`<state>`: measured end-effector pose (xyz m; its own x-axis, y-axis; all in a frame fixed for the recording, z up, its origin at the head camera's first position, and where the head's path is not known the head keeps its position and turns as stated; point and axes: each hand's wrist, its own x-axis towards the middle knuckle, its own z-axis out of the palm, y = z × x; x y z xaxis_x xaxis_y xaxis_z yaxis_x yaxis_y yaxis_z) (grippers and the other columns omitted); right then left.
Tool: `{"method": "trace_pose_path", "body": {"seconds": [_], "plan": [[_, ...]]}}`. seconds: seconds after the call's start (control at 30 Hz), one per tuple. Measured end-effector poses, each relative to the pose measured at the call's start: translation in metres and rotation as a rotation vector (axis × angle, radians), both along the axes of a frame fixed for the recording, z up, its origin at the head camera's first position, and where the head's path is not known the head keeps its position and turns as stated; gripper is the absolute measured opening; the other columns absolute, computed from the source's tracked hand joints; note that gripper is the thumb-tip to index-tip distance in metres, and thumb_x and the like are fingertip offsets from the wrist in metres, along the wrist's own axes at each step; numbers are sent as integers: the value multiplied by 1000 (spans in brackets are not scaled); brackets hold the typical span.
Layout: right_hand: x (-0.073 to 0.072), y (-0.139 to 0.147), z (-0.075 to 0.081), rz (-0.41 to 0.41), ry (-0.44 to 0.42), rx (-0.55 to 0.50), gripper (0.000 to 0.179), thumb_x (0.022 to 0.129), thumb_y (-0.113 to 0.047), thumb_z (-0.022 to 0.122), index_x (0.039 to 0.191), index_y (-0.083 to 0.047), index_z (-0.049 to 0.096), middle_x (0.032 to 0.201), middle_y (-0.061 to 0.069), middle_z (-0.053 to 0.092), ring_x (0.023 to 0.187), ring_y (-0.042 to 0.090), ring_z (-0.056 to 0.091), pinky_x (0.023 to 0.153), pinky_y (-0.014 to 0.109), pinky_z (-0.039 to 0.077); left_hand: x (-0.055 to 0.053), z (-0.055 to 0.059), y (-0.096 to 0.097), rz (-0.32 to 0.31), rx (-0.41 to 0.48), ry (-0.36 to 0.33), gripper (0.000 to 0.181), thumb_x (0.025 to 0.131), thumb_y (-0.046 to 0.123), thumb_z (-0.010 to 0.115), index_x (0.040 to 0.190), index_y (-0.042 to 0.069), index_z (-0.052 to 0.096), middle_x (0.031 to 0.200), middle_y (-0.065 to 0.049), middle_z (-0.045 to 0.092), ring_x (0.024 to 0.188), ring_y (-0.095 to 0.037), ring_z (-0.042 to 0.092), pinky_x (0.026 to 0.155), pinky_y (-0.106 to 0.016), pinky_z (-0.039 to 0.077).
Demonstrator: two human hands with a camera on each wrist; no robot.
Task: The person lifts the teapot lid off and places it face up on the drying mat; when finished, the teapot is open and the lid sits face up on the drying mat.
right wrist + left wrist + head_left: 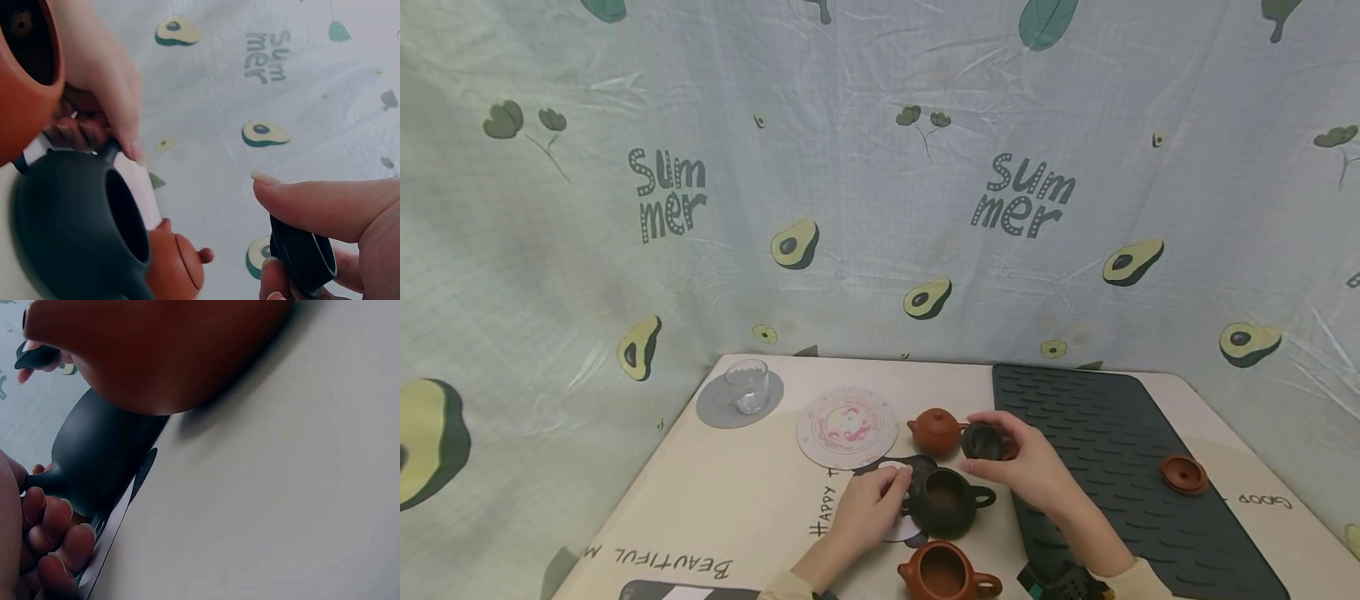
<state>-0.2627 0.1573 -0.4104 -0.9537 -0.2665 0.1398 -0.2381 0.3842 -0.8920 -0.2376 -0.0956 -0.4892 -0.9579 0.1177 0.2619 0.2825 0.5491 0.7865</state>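
Note:
A black teapot [936, 527] stands lidless near the front middle of the table, spout to the left and handle to the right. My left hand [868, 510] pinches its spout [110, 152] between thumb and fingers. Above and right of the pot, my right hand [1026, 462] holds the small black lid [303, 253], tilted, by its edge between thumb and fingers. Just behind it sits a lidded red-brown teapot [935, 433]. Closer to me is another red-brown teapot [917, 581], open at the top; its body looms large in the left wrist view.
A red-brown lid [1184, 475] lies on the black textured mat [1112, 508] at right. Behind my left hand is a round pink-patterned mat [808, 429]. Farther left, a clear glass [747, 387] stands on a grey round coaster [711, 408]. A printed curtain [865, 183] hangs behind the table.

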Motion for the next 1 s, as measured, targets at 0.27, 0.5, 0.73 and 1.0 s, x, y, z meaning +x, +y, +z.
{"method": "trace_pose_path", "body": {"seconds": [0.27,0.5,0.73,1.0], "plan": [[-3,15,6,-47,1,23,71,83,-28,87,143,-10,54,125,11,64,94,23,64,75,38,53,0,0,0,4,-5,8,46,107,47,49,69,22,55,56,13,53,57,-5,50,54,-25,38],[-8,29,11,-66,-10,21,68,85,-33,86,143,-14,54,125,12,63,99,25,66,78,38,54,-1,-1,0,6,-9,14,46,107,47,49,69,22,55,56,14,52,57,-5,50,55,-25,38],[-10,34,11,-75,27,47,70,87,-30,84,146,-13,50,135,17,57,108,29,63,79,37,54,-1,0,0,10,-15,16,46,107,47,49,69,22,55,56,13,52,58,-5,50,55,-25,38],[-11,35,10,-95,19,66,71,86,-30,85,146,-13,50,137,16,57,107,30,63,78,38,53,-1,-1,0,13,-16,22,46,107,47,49,69,22,55,56,14,52,58,-4,50,55,-24,38]]}}
